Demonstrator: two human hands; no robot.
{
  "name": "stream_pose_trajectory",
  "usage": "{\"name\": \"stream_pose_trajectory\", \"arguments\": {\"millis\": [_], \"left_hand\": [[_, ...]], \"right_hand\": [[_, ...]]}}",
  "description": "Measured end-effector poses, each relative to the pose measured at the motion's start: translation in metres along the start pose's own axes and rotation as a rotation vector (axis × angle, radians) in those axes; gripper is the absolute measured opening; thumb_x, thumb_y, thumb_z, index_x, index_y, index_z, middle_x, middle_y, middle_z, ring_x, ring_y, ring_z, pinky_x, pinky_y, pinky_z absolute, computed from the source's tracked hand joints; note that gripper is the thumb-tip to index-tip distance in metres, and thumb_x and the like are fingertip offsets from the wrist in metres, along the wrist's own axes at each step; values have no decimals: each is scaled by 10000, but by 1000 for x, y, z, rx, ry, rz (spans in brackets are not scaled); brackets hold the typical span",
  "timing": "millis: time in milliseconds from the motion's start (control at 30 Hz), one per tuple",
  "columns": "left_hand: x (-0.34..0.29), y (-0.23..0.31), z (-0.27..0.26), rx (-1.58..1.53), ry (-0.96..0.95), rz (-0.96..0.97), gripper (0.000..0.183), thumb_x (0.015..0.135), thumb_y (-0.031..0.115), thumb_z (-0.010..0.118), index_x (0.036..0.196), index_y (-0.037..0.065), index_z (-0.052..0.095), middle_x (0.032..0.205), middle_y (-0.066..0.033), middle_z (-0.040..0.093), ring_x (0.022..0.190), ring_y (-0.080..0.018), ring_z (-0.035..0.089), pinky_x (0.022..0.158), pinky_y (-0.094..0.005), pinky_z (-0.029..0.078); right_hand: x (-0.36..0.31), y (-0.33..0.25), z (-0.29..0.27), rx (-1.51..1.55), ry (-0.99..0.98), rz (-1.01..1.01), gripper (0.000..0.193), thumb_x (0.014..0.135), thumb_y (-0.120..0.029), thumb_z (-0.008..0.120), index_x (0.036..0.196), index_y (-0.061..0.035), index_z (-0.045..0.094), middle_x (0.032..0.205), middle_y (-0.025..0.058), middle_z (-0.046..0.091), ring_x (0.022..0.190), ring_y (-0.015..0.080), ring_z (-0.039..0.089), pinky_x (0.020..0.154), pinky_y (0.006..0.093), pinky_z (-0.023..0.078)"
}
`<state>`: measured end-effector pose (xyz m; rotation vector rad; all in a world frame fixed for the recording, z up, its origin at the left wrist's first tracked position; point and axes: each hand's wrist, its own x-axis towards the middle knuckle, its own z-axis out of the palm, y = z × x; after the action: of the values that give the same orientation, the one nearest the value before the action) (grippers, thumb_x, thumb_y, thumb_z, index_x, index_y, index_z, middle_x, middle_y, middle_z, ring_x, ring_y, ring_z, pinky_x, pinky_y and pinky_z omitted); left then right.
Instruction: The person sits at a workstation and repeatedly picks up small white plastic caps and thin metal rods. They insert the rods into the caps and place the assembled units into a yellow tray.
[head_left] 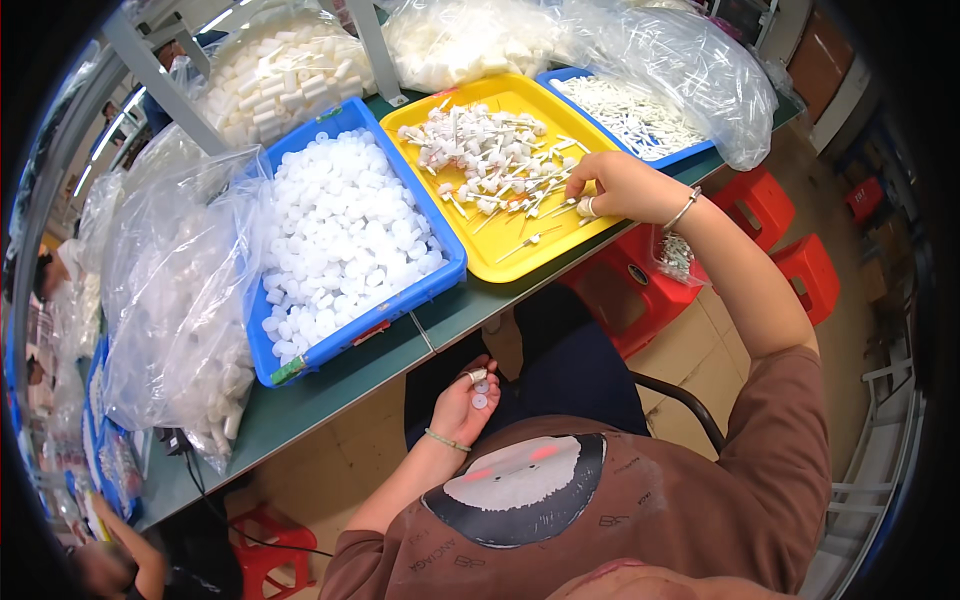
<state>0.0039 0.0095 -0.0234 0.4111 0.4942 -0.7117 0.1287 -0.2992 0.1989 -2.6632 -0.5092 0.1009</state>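
Observation:
My left hand (461, 411) is palm up over my lap with fingers curled, holding small round white plastic pieces (480, 396). One of its fingers has a pale wrap. My right hand (632, 187) reaches over the right edge of a yellow tray (497, 262), its fingers pinched close to the parts there. What they hold, if anything, is too small to make out. A pale wrap also covers a finger of this hand. Thin white rods with round white pieces on them (480, 145) are heaped in the tray. One such rod (529, 243) lies apart, near the front.
Left of the yellow tray, a blue bin (440, 277) is full of round white pieces (345, 220). Another blue tray (690, 154) holds short white rods. Clear plastic bags (165, 290) surround them on the green table (335, 415). Red stools (810, 275) stand at right.

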Motion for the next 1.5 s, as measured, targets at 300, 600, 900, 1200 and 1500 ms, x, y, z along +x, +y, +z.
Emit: {"name": "stream_pose_trajectory", "arguments": {"millis": [300, 600, 900, 1200, 1500], "left_hand": [[1, 2, -3, -21, -14, 9, 219, 920, 0, 448, 1120, 27, 533, 1038, -123, 586, 794, -191, 597, 668, -286, 527], [-3, 3, 3, -19, -43, -10, 228, 922, 1, 455, 1134, 19, 535, 1046, -121, 586, 812, -191, 591, 686, -286, 525], [-41, 1, 53, 556, -339, 260, 439, 945, 177, 571, 1346, 28, 472, 972, -20, 572, 725, -63, 467, 583, -192, 380], [-40, -7, 54, 753, -205, 379, 415, 966, 192, 531, 1356, 55, 490, 886, 27, 563, 664, -24, 469, 517, -157, 366], [-32, -3, 44, 761, -124, 342, 281, 937, 109, 543, 1205, 63, 617, 759, 50, 556, 600, -8, 443, 476, -149, 315]], "right_hand": [[23, -6, -10, -354, -222, -66, 109, 731, -105, 691, 793, -27, 650, 819, 139, 655, 806, 315, 627, 720, 391, 489], [19, -1, -24, -224, -208, -48, 101, 711, -57, 655, 799, -10, 640, 819, 141, 654, 778, 301, 623, 688, 367, 487], [-58, -92, 34, 986, -248, 159, 101, 812, -75, 686, 863, -38, 606, 786, -22, 605, 709, 43, 547, 660, 223, 467], [-76, -104, 158, 590, 136, -39, 158, 737, -40, 701, 848, -21, 589, 724, 70, 588, 565, 140, 521, 530, 278, 445], [-85, -101, 182, 409, 316, -105, 166, 742, -101, 717, 826, -16, 603, 866, 108, 595, 773, 272, 599, 670, 360, 487]]}}
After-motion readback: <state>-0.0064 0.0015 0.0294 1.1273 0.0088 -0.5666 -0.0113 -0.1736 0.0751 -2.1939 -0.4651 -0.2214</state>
